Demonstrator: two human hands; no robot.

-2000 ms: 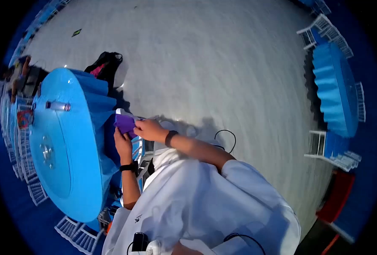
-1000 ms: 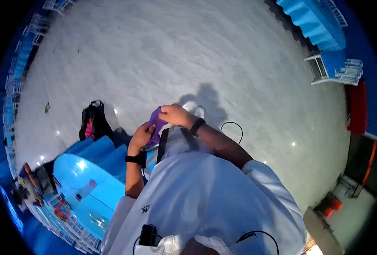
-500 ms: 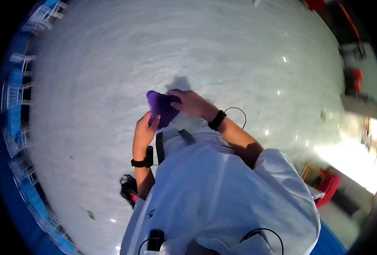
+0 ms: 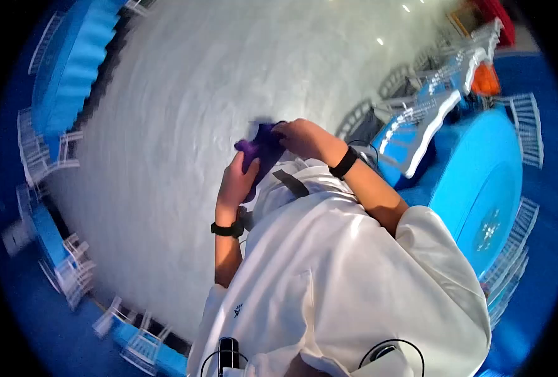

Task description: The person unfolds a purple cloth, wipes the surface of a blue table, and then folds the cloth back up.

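A dark purple, soft-looking piece [image 4: 263, 151] is held in front of my body, over the pale floor. It looks limp and its exact kind does not show. My left hand [image 4: 236, 179] grips its lower left side, thumb on top and fingers mostly beneath. At its upper right end, my right hand [image 4: 309, 138] is closed on the edge, with the fingertips partly hidden. Both wrists wear black bands.
Close on my right stands a round table with a light blue cloth [image 4: 467, 195], white chairs [image 4: 426, 129] beside it. Another blue-draped table [image 4: 71, 75] and more white chairs line the left. Shiny pale floor [image 4: 166, 144] lies between.
My view has turned, bringing the round blue table and chairs in on the right. The purple piece stays in both hands; its shape and tilt have shifted, with my right hand at its upper end.
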